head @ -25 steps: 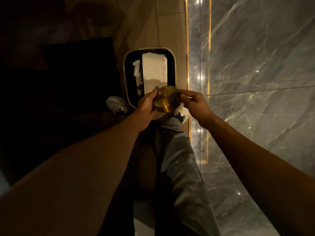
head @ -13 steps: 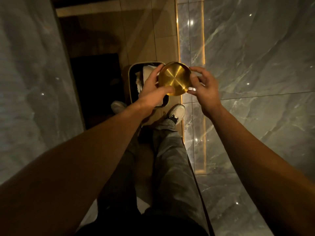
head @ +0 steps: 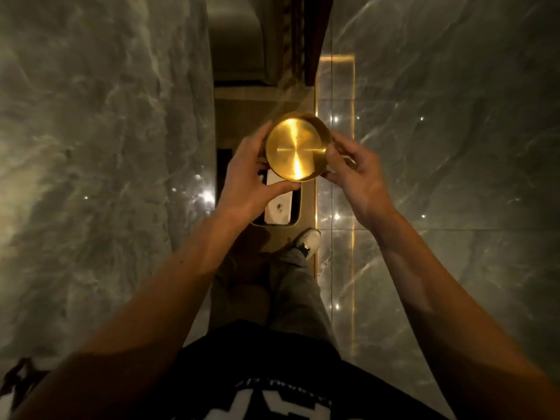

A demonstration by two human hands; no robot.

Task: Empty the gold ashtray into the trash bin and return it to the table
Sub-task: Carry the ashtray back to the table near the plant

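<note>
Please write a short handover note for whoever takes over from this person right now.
Left hand: holds the gold ashtray by its left rim.
Right hand: fingers on the ashtray's right rim.
Ashtray: held face-up above the trash bin, which stands on the floor ahead of the person's shoe. Its inside looks empty apart from a few small specks.
Done: the emptying seems finished, judging by the bare dish.
Left: carry the ashtray to the table, which is not in view, and set it down.
</note>
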